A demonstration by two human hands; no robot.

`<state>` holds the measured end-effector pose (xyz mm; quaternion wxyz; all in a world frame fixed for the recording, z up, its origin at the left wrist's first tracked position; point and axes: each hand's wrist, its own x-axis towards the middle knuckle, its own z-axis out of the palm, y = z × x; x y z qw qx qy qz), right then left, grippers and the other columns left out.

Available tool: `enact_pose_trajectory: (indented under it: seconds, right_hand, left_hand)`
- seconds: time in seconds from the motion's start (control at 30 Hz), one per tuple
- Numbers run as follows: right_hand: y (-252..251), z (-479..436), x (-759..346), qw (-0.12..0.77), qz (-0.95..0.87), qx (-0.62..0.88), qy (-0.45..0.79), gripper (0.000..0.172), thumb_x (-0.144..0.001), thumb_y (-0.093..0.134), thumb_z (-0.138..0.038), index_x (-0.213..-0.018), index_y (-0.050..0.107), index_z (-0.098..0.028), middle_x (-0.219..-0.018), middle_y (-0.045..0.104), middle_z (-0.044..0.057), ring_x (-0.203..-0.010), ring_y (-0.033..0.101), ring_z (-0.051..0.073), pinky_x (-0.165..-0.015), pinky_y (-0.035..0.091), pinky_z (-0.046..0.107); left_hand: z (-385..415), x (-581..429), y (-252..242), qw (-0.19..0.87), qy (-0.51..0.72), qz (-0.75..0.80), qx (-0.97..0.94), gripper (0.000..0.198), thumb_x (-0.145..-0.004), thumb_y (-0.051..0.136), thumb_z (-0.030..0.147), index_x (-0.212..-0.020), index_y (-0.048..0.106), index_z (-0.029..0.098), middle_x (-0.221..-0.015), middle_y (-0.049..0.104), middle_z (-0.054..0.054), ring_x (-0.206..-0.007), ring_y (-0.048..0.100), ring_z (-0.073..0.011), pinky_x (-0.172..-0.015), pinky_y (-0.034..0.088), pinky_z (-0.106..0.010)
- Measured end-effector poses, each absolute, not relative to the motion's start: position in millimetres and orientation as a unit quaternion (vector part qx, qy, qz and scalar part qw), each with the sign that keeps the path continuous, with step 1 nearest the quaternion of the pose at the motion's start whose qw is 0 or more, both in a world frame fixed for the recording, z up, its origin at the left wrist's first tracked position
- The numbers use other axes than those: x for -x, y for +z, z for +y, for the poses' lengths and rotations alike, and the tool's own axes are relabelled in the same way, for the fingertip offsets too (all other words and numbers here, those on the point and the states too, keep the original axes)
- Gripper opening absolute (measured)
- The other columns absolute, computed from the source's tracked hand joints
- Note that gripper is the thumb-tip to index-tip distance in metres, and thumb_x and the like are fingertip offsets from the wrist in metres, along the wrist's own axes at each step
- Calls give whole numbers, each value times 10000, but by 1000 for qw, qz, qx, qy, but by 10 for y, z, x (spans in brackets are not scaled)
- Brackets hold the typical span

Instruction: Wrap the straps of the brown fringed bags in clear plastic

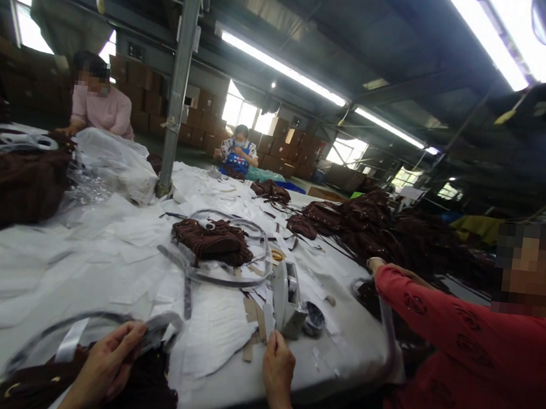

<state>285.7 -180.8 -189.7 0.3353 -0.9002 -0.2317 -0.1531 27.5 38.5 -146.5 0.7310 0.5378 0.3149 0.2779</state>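
My left hand (107, 363) lies on a dark brown garment (136, 388) at the near edge of the white-covered table (76, 262). Its fingers curl around the clear plastic bag and white strip (162, 328) wrapped over the garment. My right hand (278, 368) reaches up to a tape dispenser (287, 297), its fingers pinched on a strip of white tape (269, 321) coming off it. A roll of tape (314, 318) lies just right of the dispenser.
Another brown garment in a plastic ring (213, 240) lies mid-table amid paper scraps. A person in a red sleeve (458, 341) works at the right beside heaps of brown garments (373, 225). Two more people sit at the far side. A metal post (179, 77) stands on the table.
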Motion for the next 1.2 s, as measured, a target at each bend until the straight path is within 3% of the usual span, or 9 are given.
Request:
enact_pose_trajectory:
  seconds: [0.23,0.4,0.57,0.63,0.77,0.87,1.0,1.2]
  right_hand:
    - [-1910,-1790,-2825,320,-244,898,-177,627,-955,229,-541,-958,706,-133,-870,728,154,-752,678,267,-655,451,319]
    - [-1898,-1769,-2740,246,-391,857,-229,408,-985,322,-304,-891,696,-173,-870,715,101,-810,638,221,-764,420,322]
    - [-1831,-1751,-2660,203,-405,880,-143,209,-909,523,-273,-781,674,-209,-821,692,51,-871,600,242,-796,410,338]
    - [-1794,-1737,-2648,219,-382,892,-103,160,-893,548,-298,-846,672,-208,-866,685,53,-876,606,228,-791,430,316]
    - [-1747,-1686,-2647,234,-346,907,-61,250,-875,532,-319,-1071,635,-203,-998,653,84,-890,623,221,-749,460,295]
    - [-1742,-1651,-2667,237,-332,912,-41,242,-853,503,-310,-985,676,-203,-973,643,102,-865,623,244,-742,460,324]
    - [-1757,-1642,-2744,332,-300,894,3,225,-779,557,-344,-877,706,-206,-904,672,84,-855,628,249,-761,462,323]
    - [-1773,-1671,-2853,384,-273,882,33,305,-713,620,-420,-853,721,-170,-848,707,68,-784,649,233,-707,486,294]
  left_hand:
    - [392,-272,-1448,753,287,307,-505,453,-760,594,592,-620,423,196,-357,286,131,-194,218,-18,-235,138,-130]
    - [376,-265,-1399,760,289,307,-496,446,-748,625,573,-633,431,188,-375,320,133,-200,218,-6,-238,131,-121]
    - [377,-265,-1372,762,287,300,-497,434,-762,615,560,-636,430,188,-379,333,131,-196,234,-9,-235,134,-124]
    - [380,-268,-1374,764,282,303,-495,428,-760,617,557,-642,432,190,-376,340,132,-196,235,-10,-234,137,-126]
    - [384,-269,-1382,763,284,303,-496,429,-759,621,555,-649,430,187,-399,382,129,-197,240,-2,-234,136,-120]
    - [385,-265,-1377,760,282,303,-501,426,-761,619,555,-649,436,187,-390,370,129,-199,246,-3,-238,135,-120]
    - [384,-263,-1363,764,277,302,-498,423,-761,624,550,-652,434,188,-394,364,131,-199,250,-4,-238,126,-121]
    - [389,-268,-1377,770,269,297,-496,435,-767,612,561,-645,415,192,-382,340,136,-195,248,-8,-238,123,-121]
